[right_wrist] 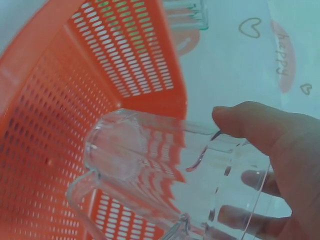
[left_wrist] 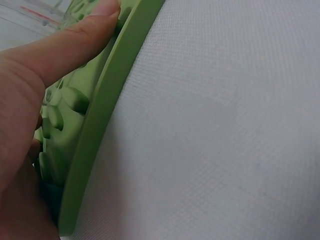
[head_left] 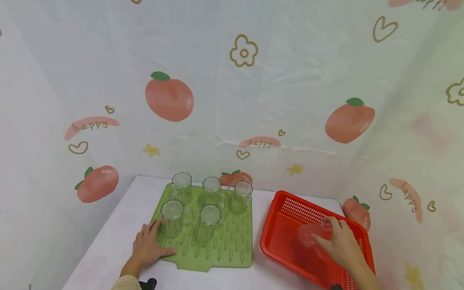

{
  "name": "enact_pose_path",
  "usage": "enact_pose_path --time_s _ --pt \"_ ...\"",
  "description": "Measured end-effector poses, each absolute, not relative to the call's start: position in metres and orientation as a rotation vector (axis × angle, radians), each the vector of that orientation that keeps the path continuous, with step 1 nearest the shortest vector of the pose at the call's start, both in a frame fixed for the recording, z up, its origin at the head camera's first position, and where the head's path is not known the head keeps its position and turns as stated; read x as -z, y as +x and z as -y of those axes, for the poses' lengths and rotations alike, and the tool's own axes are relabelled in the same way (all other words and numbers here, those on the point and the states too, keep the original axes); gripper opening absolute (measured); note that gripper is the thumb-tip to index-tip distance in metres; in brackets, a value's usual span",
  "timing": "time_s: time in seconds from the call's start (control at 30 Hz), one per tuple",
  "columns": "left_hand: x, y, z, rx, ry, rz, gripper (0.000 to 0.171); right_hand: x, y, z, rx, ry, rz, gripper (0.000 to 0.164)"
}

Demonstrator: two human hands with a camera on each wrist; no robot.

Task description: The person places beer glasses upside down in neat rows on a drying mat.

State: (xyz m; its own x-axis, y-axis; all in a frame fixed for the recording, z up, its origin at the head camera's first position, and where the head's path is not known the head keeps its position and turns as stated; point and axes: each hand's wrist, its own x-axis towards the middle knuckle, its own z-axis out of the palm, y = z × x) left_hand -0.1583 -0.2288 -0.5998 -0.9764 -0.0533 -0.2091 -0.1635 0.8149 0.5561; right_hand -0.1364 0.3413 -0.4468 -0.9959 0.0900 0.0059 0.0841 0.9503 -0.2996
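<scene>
Over the red basket, my right hand grips a clear glass mug by its sides near the rim. In the right wrist view the mug lies tilted, thumb on one side, fingers seen through the glass, its handle pointing down and left. My left hand rests on the front left corner of the green drying mat. Its thumb lies along the mat's edge in the left wrist view. A glass mug on the mat stands just beside those fingers.
On the mat, another mug stands in front, with three more behind, including a left one and a right one. A fruit-printed white cloth hangs behind the table. The basket stands right of the mat.
</scene>
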Motion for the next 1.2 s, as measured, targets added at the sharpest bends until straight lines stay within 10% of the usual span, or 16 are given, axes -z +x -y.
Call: enact_pose_path --time_s 1.2 --pt "0.600 -0.156 0.229 -0.924 -0.104 -2.865 0.134 0.440 -0.148 -0.307 -1.220 -0.131 2.766 0.071"
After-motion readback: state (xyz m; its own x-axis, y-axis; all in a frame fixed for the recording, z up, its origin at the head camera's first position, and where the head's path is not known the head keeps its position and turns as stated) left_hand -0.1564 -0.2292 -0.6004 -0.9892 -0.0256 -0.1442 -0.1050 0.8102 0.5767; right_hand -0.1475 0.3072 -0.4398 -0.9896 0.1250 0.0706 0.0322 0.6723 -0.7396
